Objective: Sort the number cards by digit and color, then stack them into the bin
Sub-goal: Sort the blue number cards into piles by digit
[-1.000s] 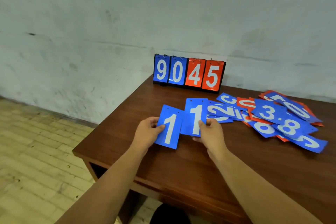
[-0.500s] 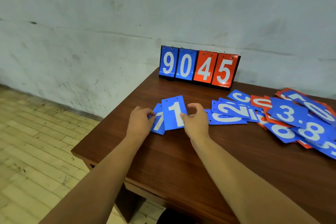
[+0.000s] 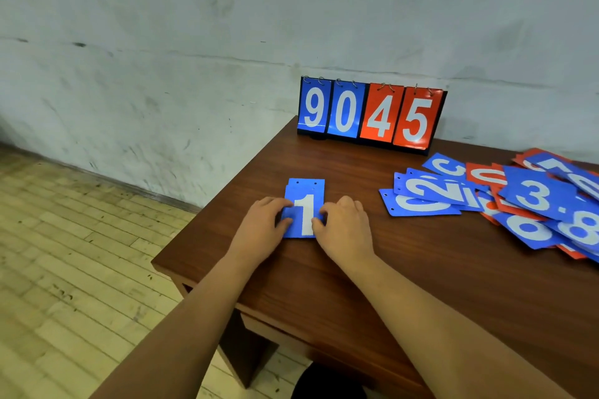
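Two blue "1" cards [image 3: 304,201] lie stacked on the brown table [image 3: 421,269] near its left corner, the upper one almost covering the lower. My left hand [image 3: 262,230] pinches the stack's left edge, thumb on top. My right hand [image 3: 346,227] pinches the right edge the same way. A loose heap of blue and red number cards [image 3: 525,201] is spread over the table to the right, with 2, 3, 8 and 0 showing. No bin is in view.
A flip scoreboard [image 3: 369,113] reading 9 0 4 5 stands at the table's back edge against the wall. The table's left corner and front edge lie close to my hands. Pale wooden floor [image 3: 64,269] lies to the left.
The two "1" cards, held apart a second ago, have been brought together into one stack and set down on the table. Both hands moved left with them.
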A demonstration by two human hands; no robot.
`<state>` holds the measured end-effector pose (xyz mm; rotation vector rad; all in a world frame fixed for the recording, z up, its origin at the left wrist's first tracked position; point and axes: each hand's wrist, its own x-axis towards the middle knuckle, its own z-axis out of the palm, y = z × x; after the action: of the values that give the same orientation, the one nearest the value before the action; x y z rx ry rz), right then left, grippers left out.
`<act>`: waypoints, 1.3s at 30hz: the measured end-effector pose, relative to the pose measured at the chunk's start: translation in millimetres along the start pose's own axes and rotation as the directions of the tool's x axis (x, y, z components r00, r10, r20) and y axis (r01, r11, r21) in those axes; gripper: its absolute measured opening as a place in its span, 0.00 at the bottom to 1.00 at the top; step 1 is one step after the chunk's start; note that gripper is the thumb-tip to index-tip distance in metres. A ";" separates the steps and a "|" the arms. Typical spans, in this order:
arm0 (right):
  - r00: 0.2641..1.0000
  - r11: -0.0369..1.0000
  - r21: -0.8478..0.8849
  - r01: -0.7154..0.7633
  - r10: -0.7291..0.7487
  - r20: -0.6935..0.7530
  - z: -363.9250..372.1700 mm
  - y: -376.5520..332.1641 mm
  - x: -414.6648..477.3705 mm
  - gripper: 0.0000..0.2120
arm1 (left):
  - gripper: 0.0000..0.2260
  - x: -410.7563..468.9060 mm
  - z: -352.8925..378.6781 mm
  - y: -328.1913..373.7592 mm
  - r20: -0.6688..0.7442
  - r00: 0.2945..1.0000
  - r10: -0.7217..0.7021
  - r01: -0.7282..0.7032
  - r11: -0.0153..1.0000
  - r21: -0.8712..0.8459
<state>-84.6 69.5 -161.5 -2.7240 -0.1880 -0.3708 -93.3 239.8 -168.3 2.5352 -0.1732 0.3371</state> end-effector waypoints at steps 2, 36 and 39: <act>0.999 0.999 0.026 0.035 -0.035 0.021 -2.8 5.1 -2.6 0.13 | 0.13 4.9 0.1 1.9 -0.011 1.000 -0.005 0.005 1.000 0.023; 0.963 0.953 0.148 0.265 -0.256 -0.083 -96.0 166.2 2.6 0.12 | 0.10 55.8 94.1 162.7 0.141 0.970 -0.200 0.233 0.579 -0.781; 0.994 0.964 0.264 -0.029 0.056 -0.094 -98.8 181.2 15.3 0.15 | 0.10 54.9 86.6 145.5 0.079 0.951 -0.299 0.274 0.696 -0.664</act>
<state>-60.0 -134.0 -133.4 -2.4382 -0.1392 -0.4374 -51.5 68.2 -146.7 1.7886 0.1099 0.1494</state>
